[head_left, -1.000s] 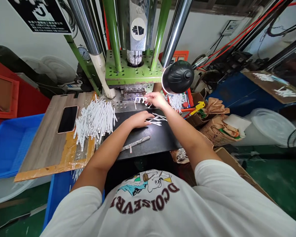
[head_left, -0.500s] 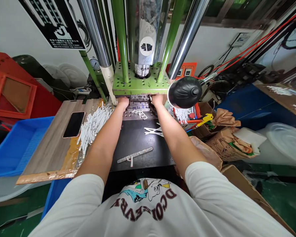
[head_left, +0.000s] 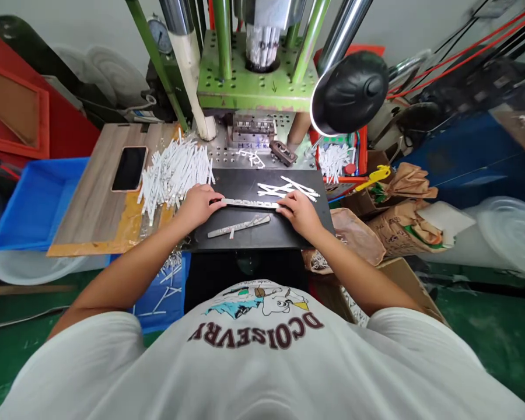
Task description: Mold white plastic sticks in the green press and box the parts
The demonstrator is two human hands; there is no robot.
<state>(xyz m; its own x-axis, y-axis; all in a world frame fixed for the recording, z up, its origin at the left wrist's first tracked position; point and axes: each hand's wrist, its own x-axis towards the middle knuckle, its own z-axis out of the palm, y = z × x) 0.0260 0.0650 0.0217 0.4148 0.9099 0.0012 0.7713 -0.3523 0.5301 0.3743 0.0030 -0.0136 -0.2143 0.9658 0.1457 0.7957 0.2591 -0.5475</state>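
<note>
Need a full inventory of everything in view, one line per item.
press with perforated plate: one, green, top centre
mould block: one, grey metal, on press bed
metal part: one, dark, on press bed
work board: one, black, below press
loose strips: several, white, on work board
moulded strip: one, white, under both hands
second strip: one, pale grey, on work board
strip pile: many, white, on wood board
wood board: one, brown, left of work board
phone: one, black, on wood board
crate: one, blue, far left
lamp: one, black, right of press
paper sacks: several, brown, right
left hand: one, on moulded strip's left end
right hand: one, on moulded strip's right end
</note>
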